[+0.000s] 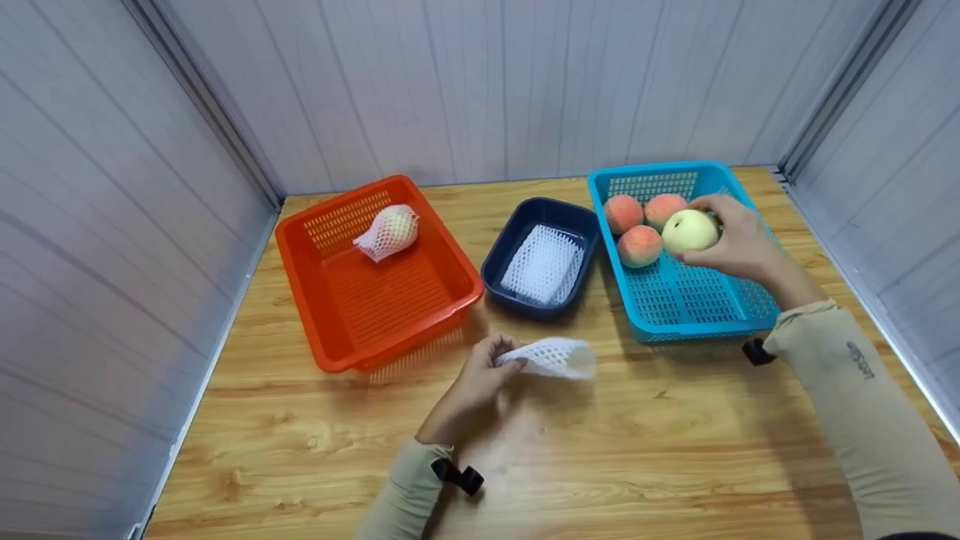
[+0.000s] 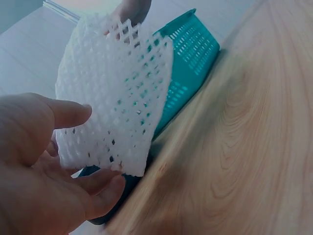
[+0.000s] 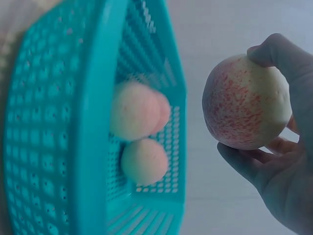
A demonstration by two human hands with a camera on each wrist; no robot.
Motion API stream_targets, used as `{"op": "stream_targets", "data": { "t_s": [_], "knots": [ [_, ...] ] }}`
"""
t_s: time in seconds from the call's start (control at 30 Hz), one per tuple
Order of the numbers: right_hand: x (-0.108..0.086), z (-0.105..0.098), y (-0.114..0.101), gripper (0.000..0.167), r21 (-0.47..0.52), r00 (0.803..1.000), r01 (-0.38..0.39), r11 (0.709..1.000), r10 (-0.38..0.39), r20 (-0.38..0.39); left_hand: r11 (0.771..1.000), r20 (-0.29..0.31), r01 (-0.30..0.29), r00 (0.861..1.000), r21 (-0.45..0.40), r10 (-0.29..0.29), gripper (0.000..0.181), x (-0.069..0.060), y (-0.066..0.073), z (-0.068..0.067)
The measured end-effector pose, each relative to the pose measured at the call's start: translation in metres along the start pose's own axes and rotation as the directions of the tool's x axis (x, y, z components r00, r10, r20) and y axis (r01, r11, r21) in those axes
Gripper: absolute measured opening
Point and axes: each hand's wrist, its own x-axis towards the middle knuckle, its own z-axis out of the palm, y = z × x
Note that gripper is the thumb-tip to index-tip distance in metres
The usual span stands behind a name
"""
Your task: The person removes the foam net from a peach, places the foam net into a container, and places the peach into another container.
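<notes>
My left hand (image 1: 484, 379) pinches a white foam fruit net (image 1: 555, 358) above the table, in front of the navy basin. In the left wrist view the net (image 2: 110, 98) hangs between thumb and fingers, its mesh end spread. My right hand (image 1: 739, 240) grips a pale yellow peach (image 1: 690, 231) over the blue basket (image 1: 697, 330). Seen from the right wrist, this peach (image 3: 244, 103) has a red speckled side and is clear of the basket. Three pinker peaches (image 1: 640, 246) lie together in the basket's left part.
A navy basin (image 1: 491, 281) holds more white foam nets (image 1: 544, 266). At left stands an orange-red basket (image 1: 322, 352) with one netted peach (image 1: 394, 229) inside. Pale panel walls (image 1: 480, 90) close off the back and sides of the wooden table (image 1: 600, 465).
</notes>
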Motion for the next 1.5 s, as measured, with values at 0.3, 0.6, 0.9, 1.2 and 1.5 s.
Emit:
{"op": "stream_targets", "data": {
  "t_s": [0.3, 0.6, 0.9, 1.2, 1.5],
  "knots": [
    [0.029, -0.012, 0.029, 0.074, -0.035, 0.986, -0.127, 0.991, 0.13, 0.108, 0.998, -0.018, 0.001, 1.0, -0.059, -0.002, 0.019, 0.007, -0.022, -0.005],
    [0.05, -0.015, 0.055, 0.07, -0.237, 0.963, -0.116, 0.965, 0.168, 0.212, 1.0, -0.003, -0.016, 1.0, 0.006, 0.016, 0.017, 0.008, -0.028, -0.007],
    [0.071, -0.005, 0.068, 0.062, -0.353, 0.924, -0.057, 0.934, 0.183, 0.335, 0.999, -0.013, -0.015, 1.0, -0.032, 0.014, 0.017, 0.01, -0.034, -0.008],
    [0.078, 0.016, 0.09, 0.07, -0.328, 0.915, -0.102, 0.939, 0.218, 0.339, 1.0, -0.004, -0.004, 1.0, -0.01, 0.004, 0.016, 0.011, -0.038, -0.007],
    [0.081, 0.026, 0.096, 0.066, -0.356, 0.907, -0.102, 0.929, 0.233, 0.349, 1.0, 0.027, -0.012, 1.0, 0.009, 0.012, 0.014, 0.006, -0.023, -0.006]
  ]
}}
